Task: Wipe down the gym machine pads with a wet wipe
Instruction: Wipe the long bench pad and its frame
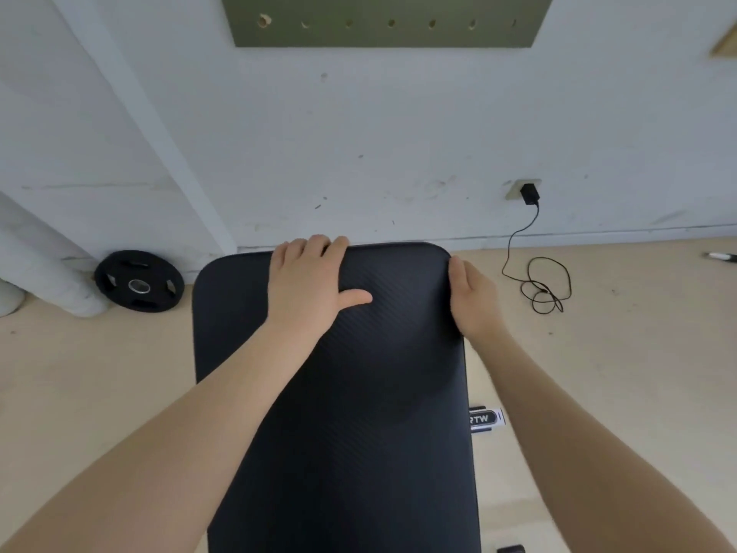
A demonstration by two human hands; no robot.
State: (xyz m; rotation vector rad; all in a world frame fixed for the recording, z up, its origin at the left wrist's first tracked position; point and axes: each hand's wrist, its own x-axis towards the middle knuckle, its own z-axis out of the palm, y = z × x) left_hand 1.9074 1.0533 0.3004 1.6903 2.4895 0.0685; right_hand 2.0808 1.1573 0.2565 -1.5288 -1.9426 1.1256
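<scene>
Left hand (307, 281) lies flat on the far end of the black bench pad (339, 413), palm down, thumb spread toward the middle, fingertips curling over the pad's far edge. Right hand (472, 301) sits at the pad's right edge near the far corner, seen edge-on with its fingers together against the side; whether they wrap underneath I cannot tell. No wet wipe shows in either hand from where the head camera looks. The pad has a fine diagonal ribbed texture and runs from the wall toward the person. Just right of it, lower down, a black-and-white label (484, 419) on the frame reads "RTW", its start hidden by the pad. On the beige floor (638, 353) a black weight plate (138, 281) leans near the white wall (359, 133) at left. At right, a black charger (529, 194) is plugged into a wall socket, its cable (544, 289) trailing into a loose coil on the floor.
</scene>
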